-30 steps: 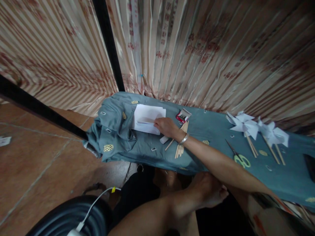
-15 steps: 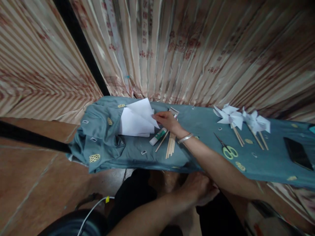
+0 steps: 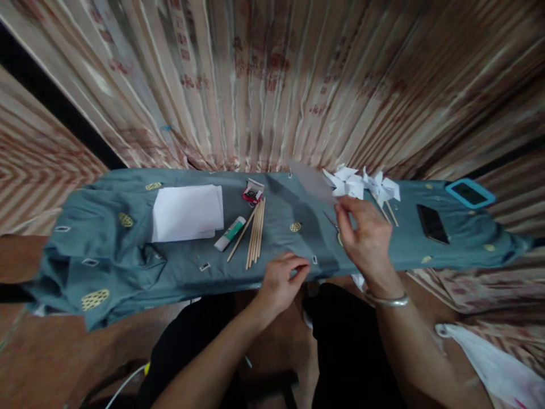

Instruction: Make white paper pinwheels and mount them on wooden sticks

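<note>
My right hand (image 3: 364, 236), with a silver bangle on its wrist, pinches a sheet of white paper (image 3: 314, 183) by its lower corner. The sheet is raised above the table and smeared by motion. By the front edge of the table, my left hand (image 3: 283, 278) is closed, its thumb and forefinger together; whether anything is between them is hidden. Scissors (image 3: 339, 237) lie partly covered behind my right hand. Just beyond that hand are two white paper pinwheels (image 3: 347, 183) (image 3: 383, 186) on sticks.
A stack of white paper (image 3: 187, 213) lies left on the blue-green cloth (image 3: 293, 250). Between stack and hands are a glue stick (image 3: 230, 233), several wooden sticks (image 3: 255, 236) and a small red box (image 3: 252, 192). A phone (image 3: 432, 224) and a blue-framed device (image 3: 470, 193) lie right.
My right hand has carried the sheet from the paper stack over to the right and lifted it. My left hand has come up to the table's front edge. The view has shifted right.
</note>
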The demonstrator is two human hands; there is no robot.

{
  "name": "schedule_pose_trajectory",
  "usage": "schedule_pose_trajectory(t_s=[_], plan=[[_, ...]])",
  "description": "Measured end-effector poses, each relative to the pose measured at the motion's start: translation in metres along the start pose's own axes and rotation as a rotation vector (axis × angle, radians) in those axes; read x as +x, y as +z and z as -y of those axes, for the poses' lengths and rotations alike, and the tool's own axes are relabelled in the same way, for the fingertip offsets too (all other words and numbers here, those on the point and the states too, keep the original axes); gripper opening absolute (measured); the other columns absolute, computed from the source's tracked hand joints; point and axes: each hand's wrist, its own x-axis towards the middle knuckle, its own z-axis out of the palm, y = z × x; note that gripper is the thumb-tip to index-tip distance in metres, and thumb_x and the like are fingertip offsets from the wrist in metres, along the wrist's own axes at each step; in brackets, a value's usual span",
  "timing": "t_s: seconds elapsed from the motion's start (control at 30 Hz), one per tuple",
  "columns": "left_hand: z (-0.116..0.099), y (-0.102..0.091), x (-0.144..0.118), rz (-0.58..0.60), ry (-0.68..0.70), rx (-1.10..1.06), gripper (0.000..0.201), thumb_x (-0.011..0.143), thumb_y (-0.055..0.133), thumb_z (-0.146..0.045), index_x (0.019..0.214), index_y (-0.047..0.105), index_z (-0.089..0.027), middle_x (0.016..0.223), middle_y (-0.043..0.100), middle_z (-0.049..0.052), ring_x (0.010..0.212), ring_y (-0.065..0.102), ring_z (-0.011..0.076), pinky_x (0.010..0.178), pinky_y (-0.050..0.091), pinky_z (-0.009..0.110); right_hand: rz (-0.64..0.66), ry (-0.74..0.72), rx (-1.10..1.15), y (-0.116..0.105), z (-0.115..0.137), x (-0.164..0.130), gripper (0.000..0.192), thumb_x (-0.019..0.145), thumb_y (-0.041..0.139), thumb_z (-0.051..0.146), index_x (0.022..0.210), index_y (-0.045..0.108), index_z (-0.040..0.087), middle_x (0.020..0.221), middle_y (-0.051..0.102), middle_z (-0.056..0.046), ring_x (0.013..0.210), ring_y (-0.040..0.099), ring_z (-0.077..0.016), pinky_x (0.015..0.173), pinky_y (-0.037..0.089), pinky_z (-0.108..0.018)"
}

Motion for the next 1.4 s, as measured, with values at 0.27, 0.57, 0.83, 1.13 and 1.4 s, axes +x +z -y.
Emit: schedule_pose_trajectory(t_s=[0.27,0.57,0.83,1.13,1.4], plan=[[0.029,-0.027,0.000,-0.174,0.219,0.397,0.039,0.089,0.060,-0.026,0.127,0.058,-0.021,0.122,0.063,0.012,0.113,0.057,0.0254,0.097,0.049,0.045,0.626,-0.229,-0.296,0.031,0.002,-0.066,0.019,0.091,0.048,0.008,0.084,0.065,0.015,0.078,0.067,-0.009,0.078,0.062,-0.0248,0.072,0.049,-0.035],[0.036,-0.010,0.011,0.138,0.314,0.678,0.019,0.093,0.053,-0.018,0.105,0.067,-0.018,0.102,0.074,0.007,0.096,0.061,0.0239,0.085,0.045,0.041,0.543,-0.197,0.124,0.030,-0.026,-0.089,0.023,0.095,0.048,0.019,0.112,0.063,0.013,0.111,0.070,-0.015,0.106,0.062,-0.0263,0.095,0.052,-0.044],[0.034,-0.006,0.019,0.079,0.356,0.459,0.021,0.096,0.049,-0.020,0.105,0.069,-0.017,0.100,0.075,0.007,0.091,0.067,0.0186,0.081,0.048,0.034,0.463,0.184,0.411,0.013,-0.073,-0.080,0.022,0.087,0.058,0.015,0.106,0.068,0.020,0.139,0.057,-0.012,0.129,0.053,-0.0236,0.110,0.041,-0.047],[0.034,-0.004,0.017,0.144,0.267,0.588,0.016,0.090,0.055,-0.015,0.096,0.070,-0.017,0.100,0.074,0.007,0.093,0.065,0.0235,0.083,0.049,0.041,0.415,0.391,0.545,0.005,-0.064,-0.078,0.015,0.082,0.069,0.035,0.089,0.075,0.023,0.087,0.075,-0.001,0.083,0.069,-0.0196,0.080,0.053,-0.032],[0.032,-0.007,0.010,0.046,0.195,0.607,0.045,0.092,0.053,-0.021,0.136,0.047,-0.012,0.127,0.063,0.015,0.111,0.062,0.0261,0.095,0.052,0.043,0.372,0.391,0.425,0.049,-0.076,-0.051,0.024,0.081,0.065,0.032,0.101,0.072,0.020,0.094,0.076,-0.004,0.083,0.069,-0.0216,0.078,0.052,-0.034]])
